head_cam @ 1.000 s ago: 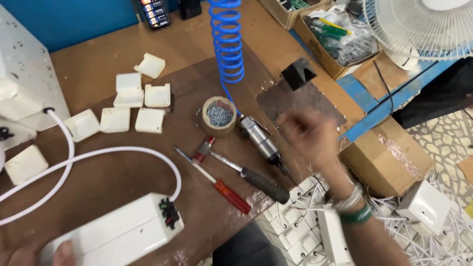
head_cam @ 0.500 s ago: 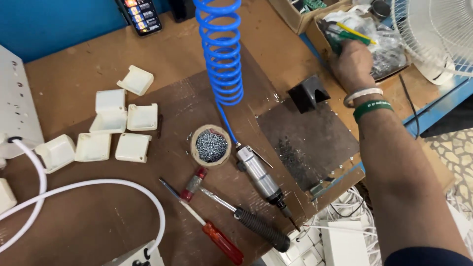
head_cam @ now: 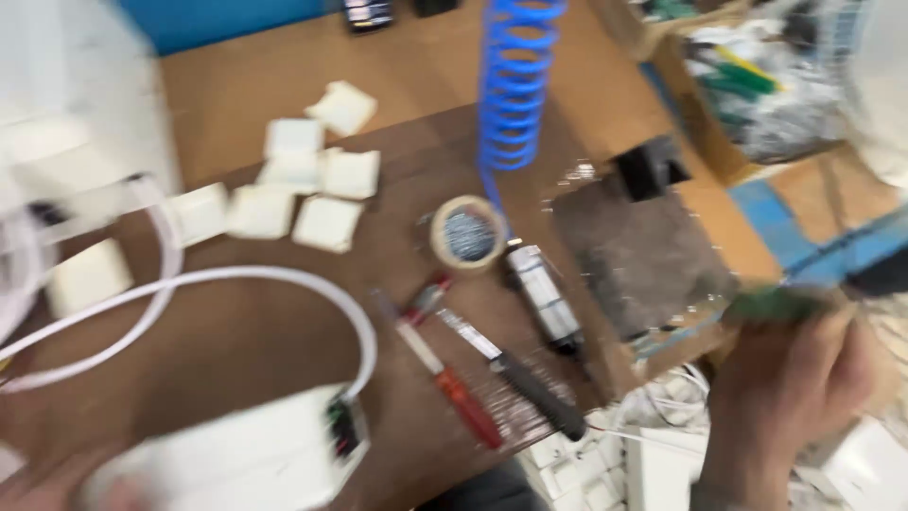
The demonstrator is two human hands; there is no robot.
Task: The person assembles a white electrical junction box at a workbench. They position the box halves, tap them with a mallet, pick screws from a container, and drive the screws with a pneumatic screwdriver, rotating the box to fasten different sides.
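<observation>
I see a matt brown wooden counter (head_cam: pixel 236 341), worn rough near its right edge. The blue hose (head_cam: pixel 515 85) looks like glossy plastic, as do the white caps (head_cam: pixel 326 222). The driver (head_cam: pixel 544 298) looks like dull metal; boxes (head_cam: pixel 719 142) are cardboard.

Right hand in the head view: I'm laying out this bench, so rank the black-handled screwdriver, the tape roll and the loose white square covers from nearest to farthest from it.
From the right hand at lower right:
1. Black-handled screwdriver, just to its left near the table's front edge.
2. Tape roll, farther left and up, mid-table below the blue coiled hose.
3. White square covers, farthest, clustered at upper left.
</observation>
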